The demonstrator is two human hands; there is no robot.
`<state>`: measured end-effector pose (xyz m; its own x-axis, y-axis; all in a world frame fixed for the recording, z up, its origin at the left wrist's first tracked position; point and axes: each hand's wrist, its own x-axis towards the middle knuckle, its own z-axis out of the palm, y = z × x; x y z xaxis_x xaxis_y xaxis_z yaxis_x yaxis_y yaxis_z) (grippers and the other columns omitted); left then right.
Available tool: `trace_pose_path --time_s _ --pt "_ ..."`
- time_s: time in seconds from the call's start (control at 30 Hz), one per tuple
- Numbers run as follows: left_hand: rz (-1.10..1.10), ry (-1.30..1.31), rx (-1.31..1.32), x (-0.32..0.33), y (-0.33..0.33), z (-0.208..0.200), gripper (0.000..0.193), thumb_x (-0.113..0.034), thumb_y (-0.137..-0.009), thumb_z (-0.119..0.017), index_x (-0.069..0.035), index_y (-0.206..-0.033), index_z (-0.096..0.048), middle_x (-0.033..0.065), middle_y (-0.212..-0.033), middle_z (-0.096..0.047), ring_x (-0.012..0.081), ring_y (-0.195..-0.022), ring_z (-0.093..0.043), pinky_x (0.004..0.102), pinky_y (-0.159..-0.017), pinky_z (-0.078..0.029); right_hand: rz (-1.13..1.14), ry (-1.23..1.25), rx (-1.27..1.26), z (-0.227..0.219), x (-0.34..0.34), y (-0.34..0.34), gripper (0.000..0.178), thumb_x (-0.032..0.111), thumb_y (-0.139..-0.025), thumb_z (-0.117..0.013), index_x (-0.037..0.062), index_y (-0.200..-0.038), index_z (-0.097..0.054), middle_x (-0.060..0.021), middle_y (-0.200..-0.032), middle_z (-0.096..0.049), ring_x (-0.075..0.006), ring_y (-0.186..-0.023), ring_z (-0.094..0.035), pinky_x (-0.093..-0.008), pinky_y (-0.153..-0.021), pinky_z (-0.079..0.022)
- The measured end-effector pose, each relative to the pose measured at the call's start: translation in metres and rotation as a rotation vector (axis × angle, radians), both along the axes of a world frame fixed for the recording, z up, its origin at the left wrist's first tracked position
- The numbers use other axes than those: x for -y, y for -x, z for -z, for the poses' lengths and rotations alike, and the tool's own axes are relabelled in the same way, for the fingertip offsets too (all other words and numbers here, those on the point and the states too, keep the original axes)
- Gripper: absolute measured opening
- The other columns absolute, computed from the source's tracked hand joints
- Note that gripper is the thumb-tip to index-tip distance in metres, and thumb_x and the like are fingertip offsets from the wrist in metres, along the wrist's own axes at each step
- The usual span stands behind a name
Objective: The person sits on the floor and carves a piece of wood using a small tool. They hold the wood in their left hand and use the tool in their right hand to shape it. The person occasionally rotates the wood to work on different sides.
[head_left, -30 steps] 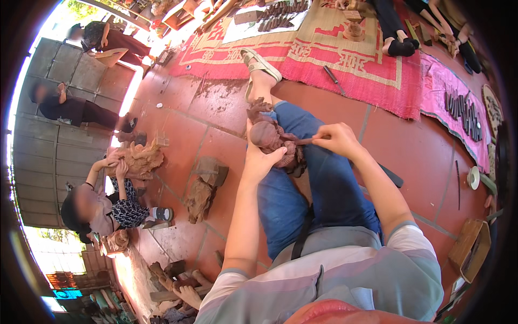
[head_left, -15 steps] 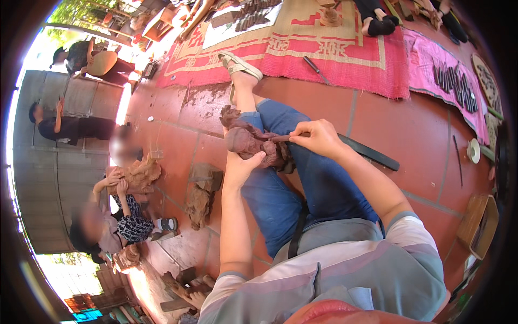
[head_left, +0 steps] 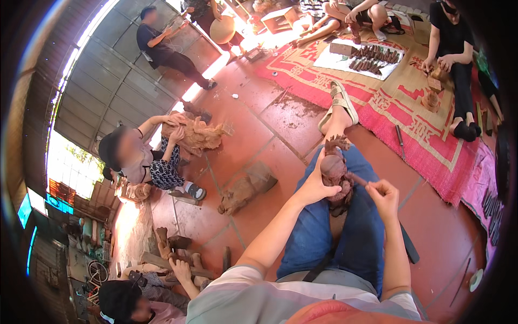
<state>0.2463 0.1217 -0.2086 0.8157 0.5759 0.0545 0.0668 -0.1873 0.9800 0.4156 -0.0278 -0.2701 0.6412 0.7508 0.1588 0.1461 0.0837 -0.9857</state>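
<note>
A dark brown carved figurine with a rounded head-like part and a jagged top rests between my thighs. Round its left side wraps my left hand, closed, with the thumb lying across the front. My right hand pinches a thin brown stick-like tool. Its far end meets the figurine's right side; the exact tip is too small to make out. Beside my right thigh lies a dark flat bar, partly hidden by my forearm.
On the tiled floor to my left lies a carved wood block. One person holds a large carving; another person works at lower left. A red patterned mat spreads ahead, with a chisel-like tool at its edge.
The head view has swung left, so my hands and the figurine sit farther right and lower. Both hands keep their holds, and the thin tool still touches the figurine.
</note>
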Motion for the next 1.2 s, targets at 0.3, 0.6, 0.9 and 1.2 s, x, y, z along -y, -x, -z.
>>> trace_pose_path --time_s 0.3,0.6,0.9,1.2 --pt "0.022 -0.022 -0.007 0.002 0.0 0.006 0.111 -0.008 -0.066 -0.071 -0.004 -0.143 0.009 0.0166 -0.138 -0.031 0.0227 -0.129 -0.031 0.0322 -0.106 -0.025 -0.11 -0.136 0.024 -0.046 -0.061 0.021 0.012 0.006 -0.077 -0.069 -0.0029 -0.085 -0.066 -0.0054 -0.076 -0.068 -0.0059 -0.071 -0.061 -0.0202 -0.063 -0.047" --pt "0.003 -0.103 -0.014 0.004 -0.003 0.015 0.107 -0.008 -0.065 -0.071 -0.003 -0.144 0.001 0.0171 -0.142 -0.027 0.0236 -0.132 -0.027 0.0318 -0.107 -0.023 0.051 0.004 0.277 -0.031 -0.028 0.025 0.01 0.009 -0.076 -0.07 -0.0001 -0.08 -0.067 -0.0056 -0.064 -0.064 -0.0062 -0.06 -0.057 -0.0217 -0.056 -0.045" --pt "-0.026 -0.119 -0.092 -0.005 0.01 0.008 0.109 -0.013 -0.065 -0.072 -0.006 -0.144 0.003 0.0165 -0.139 -0.031 0.0242 -0.131 -0.029 0.0337 -0.107 -0.024 0.156 0.037 0.011 0.008 0.028 0.001 0.007 0.006 -0.078 -0.069 0.0003 -0.076 -0.066 0.0053 -0.06 -0.052 -0.0016 -0.056 -0.043 -0.0183 -0.049 -0.031" --pt "0.07 -0.046 0.0 -0.008 0.005 0.012 0.106 -0.008 -0.064 -0.072 0.0 -0.143 -0.002 0.0192 -0.141 -0.026 0.0241 -0.133 -0.026 0.0314 -0.108 -0.023 -0.019 -0.176 0.204 -0.048 -0.057 0.019 0.013 0.008 -0.076 -0.071 -0.0009 -0.084 -0.067 -0.0039 -0.068 -0.063 -0.0052 -0.061 -0.055 -0.0211 -0.055 -0.043"
